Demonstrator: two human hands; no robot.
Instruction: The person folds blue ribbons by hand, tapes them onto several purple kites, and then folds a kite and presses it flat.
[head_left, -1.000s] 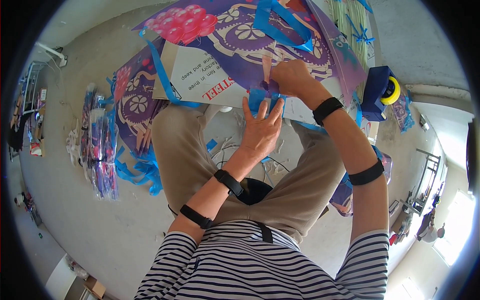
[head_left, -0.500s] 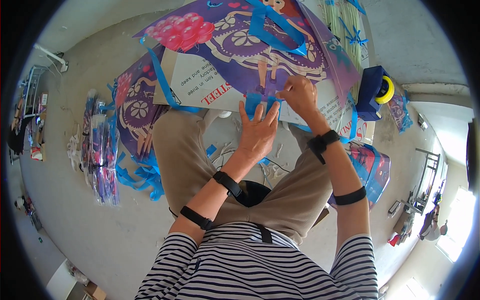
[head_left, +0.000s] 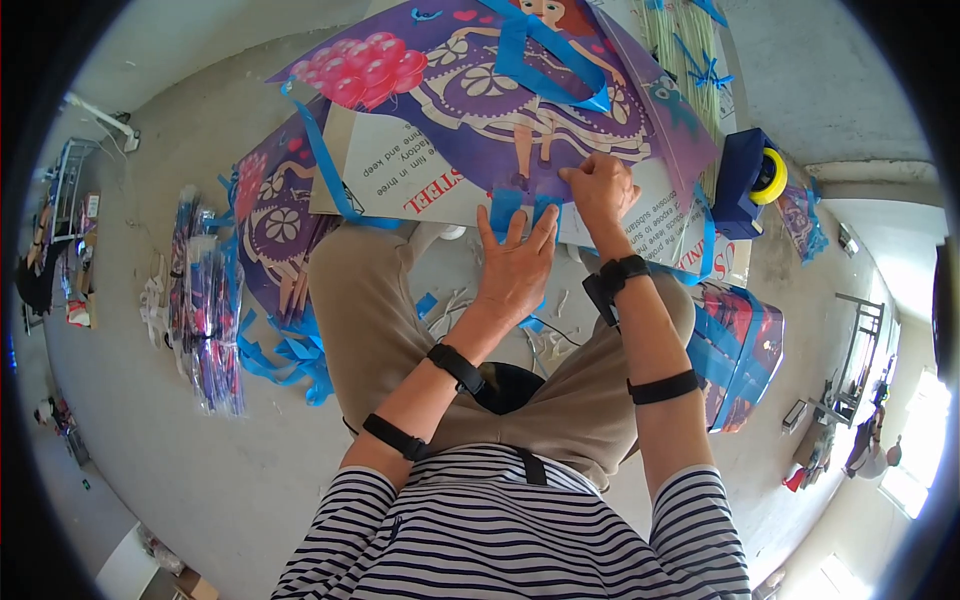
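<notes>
A purple printed sheet (head_left: pixel 470 130), kite-shaped with a doll-like figure in a wide dress, lies over a white printed board (head_left: pixel 385 185) across my knees. Short blue ribbon strips (head_left: pixel 508 205) hang at its lower tip. My left hand (head_left: pixel 515 265) rests there with fingers spread, its fingertips pressing on the strips. Just to the right, my right hand (head_left: pixel 602 195) has thumb and fingers pinched together above the sheet's lower edge; whatever is in the pinch is too small to make out. A long blue ribbon (head_left: pixel 545 60) loops over the upper part of the sheet.
A dark blue tape dispenser (head_left: pixel 742 185) with a yellow hub stands at the board's right. Thin pale rods (head_left: pixel 690 90) lie bundled behind it. Plastic-wrapped bundles (head_left: pixel 210 320) and loose blue ribbons (head_left: pixel 290 360) lie on the floor at left, with a strapped package (head_left: pixel 740 350) at right.
My right hand has shifted slightly right, away from the strips, and its forearm has swung inward to the left. My left hand stays pressed on the strips.
</notes>
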